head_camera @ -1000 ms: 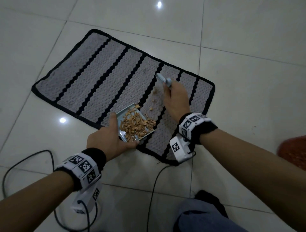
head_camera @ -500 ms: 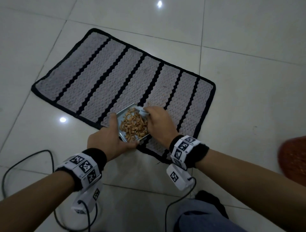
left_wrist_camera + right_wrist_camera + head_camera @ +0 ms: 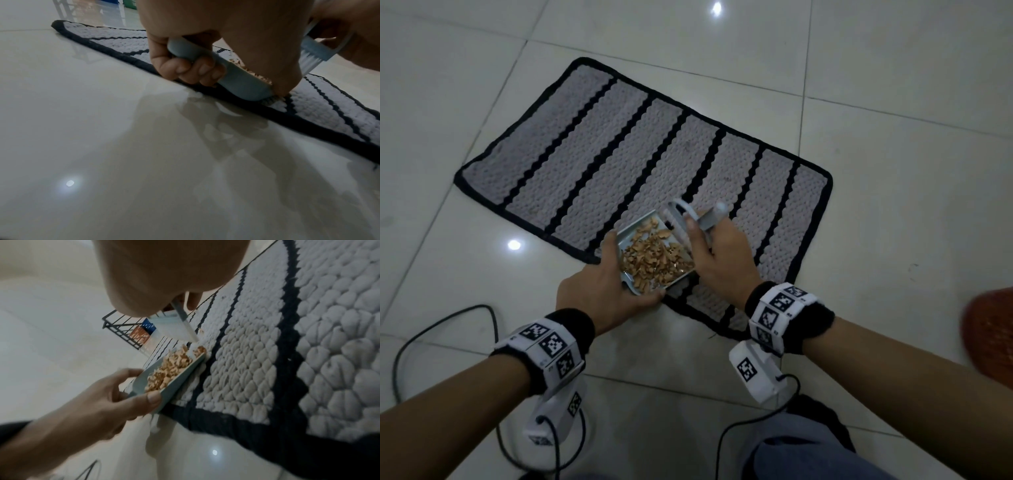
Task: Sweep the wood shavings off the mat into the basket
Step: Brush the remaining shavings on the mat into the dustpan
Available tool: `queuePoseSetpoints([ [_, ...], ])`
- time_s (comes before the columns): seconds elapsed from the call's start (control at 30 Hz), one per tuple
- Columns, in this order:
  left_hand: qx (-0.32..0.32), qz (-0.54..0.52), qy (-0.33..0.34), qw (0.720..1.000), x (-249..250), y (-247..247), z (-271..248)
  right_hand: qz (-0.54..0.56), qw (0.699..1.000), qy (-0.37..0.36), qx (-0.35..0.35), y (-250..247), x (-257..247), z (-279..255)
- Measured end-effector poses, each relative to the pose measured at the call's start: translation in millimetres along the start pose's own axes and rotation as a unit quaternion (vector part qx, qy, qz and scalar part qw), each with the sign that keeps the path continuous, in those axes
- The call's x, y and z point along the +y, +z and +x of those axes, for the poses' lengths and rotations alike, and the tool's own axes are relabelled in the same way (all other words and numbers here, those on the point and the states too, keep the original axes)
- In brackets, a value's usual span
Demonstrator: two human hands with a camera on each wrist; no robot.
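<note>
Since half a second ago, the brush [image 3: 690, 224] has lifted from among the wood shavings [image 3: 654, 258] to the far right corner of the dustpan [image 3: 627, 236], and the right hand [image 3: 717, 255] has swung out with it, its fingers curled round the brush handle. Nearly all the wood shavings now lie heaped in the dustpan, which sits at the near edge of the mat [image 3: 619, 164], its open lip on the weave and its handle end over the floor [image 3: 893, 68]. In the right wrist view one or two flecks show on the mat just beyond the lip; the rest of the mat looks clean, though small bits would be hard to make out. Round the dustpan's handle the left hand [image 3: 599, 294] is curled tight, thumb along the near rim, so this hand carries the load. From the dustpan, the basket [image 3: 989, 339] lies well off to the right, a red-orange shape cut by the edge of the head view, nearer the right arm than the left. That is the relation the next move turns on, as I judge it: the left hand must carry the dustpan across the body, past the right hand, to reach the basket. The dustpan's long axis runs from handle to lip, away from the person, so it likely has to stay level or tipped back on the way, or shavings will slide off the open lip onto the floor.
</note>
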State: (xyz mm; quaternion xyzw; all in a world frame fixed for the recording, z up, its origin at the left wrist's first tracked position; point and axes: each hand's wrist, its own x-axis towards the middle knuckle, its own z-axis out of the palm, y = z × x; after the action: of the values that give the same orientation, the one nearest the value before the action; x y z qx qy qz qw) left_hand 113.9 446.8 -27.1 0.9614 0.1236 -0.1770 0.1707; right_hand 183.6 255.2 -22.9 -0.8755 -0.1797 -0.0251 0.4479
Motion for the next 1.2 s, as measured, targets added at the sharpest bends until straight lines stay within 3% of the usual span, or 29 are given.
queuePoseSetpoints([
  [0.3,0.011,-0.028,-0.016,0.999,-26.1,-18.4,-14.0,0.063,0.978,0.189,0.065,-9.5,11.9,23.3],
  [0.47,-0.002,-0.007,-0.016,1.0,-46.1,-26.3,-20.1,-0.042,0.986,0.138,0.087,-12.1,31.2,30.4],
  [0.7,-0.037,0.018,-0.029,0.999,-56.6,-25.3,-16.7,-0.161,0.985,0.063,-0.001,19.0,35.1,26.4],
  [0.97,-0.047,0.03,-0.034,0.998,-56.5,-25.5,-16.0,-0.125,0.984,-0.077,-0.105,48.8,5.7,7.4],
  [1.03,-0.047,0.032,-0.034,0.998,-56.2,-25.8,-16.1,-0.093,0.988,-0.079,-0.095,43.4,2.9,6.3],
  [1.2,-0.046,0.034,-0.027,0.998,-55.5,-26.3,-15.1,-0.05,0.999,0.002,-0.005,19.5,6.3,18.6],
])
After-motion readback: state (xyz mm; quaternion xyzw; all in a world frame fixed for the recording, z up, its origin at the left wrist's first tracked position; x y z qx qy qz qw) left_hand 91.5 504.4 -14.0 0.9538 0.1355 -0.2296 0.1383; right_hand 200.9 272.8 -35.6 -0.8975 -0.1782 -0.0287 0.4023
